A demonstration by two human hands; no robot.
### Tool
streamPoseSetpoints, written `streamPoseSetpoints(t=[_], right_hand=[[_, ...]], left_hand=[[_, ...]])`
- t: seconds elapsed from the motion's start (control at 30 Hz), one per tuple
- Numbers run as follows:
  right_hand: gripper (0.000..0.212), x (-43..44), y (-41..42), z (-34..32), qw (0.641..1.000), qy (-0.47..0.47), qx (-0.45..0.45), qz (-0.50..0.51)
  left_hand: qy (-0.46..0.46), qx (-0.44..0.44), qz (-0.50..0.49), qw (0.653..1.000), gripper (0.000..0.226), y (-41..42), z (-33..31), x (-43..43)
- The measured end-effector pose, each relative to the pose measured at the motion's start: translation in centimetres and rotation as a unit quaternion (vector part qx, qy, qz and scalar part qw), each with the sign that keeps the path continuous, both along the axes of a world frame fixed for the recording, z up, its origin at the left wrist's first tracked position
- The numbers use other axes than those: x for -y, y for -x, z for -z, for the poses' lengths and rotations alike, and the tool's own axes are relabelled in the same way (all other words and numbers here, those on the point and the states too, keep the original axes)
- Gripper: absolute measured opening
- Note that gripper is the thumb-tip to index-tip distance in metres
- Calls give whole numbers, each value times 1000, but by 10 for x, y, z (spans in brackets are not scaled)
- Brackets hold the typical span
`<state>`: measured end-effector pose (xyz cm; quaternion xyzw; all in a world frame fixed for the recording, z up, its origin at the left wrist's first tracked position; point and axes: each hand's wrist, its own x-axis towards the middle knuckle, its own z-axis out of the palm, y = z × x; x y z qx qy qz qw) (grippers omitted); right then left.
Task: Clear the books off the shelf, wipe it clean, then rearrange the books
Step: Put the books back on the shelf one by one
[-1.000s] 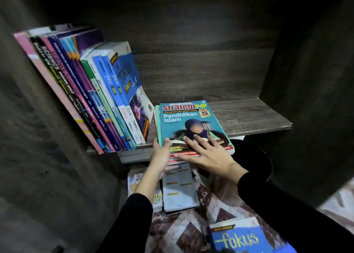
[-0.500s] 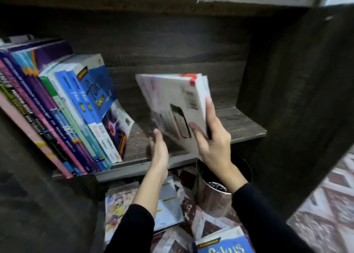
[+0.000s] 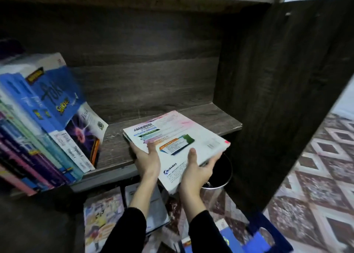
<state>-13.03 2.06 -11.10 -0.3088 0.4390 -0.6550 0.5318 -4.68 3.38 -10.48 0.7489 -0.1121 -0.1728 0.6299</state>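
Our left grip holds the left edge of a flat, glossy white workbook, thumb on the cover and fingers underneath. Our right grip clasps its near right corner the same way. The workbook lies tilted, far end over the shelf, near end jutting past the front edge; we cannot tell whether it touches the board. The shelf is dark, matte wood-grain laminate. On its left side a row of paperbacks leans leftward, a shiny blue cover outermost. Below sits a round metal bin, and thin booklets lie on the diamond-patterned floor.
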Motion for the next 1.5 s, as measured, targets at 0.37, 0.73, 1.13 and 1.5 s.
streamPoseSetpoints(t=[0.37,0.73,1.13,1.5], right_hand=[[87,16,-34,7,992,-115,-53,9],[107,22,-15,8,936,-154,-287,-132],[116,57,20,-42,689,-25,-693,-209],[74,51,44,-56,862,-76,-298,-402]], left_hand=[[-26,7,144,989,60,-10,23,-5],[22,-41,110,993,56,-11,32,-5],[1,-76,168,983,57,-16,22,-17],[11,-77,176,981,27,-54,-3,-61]])
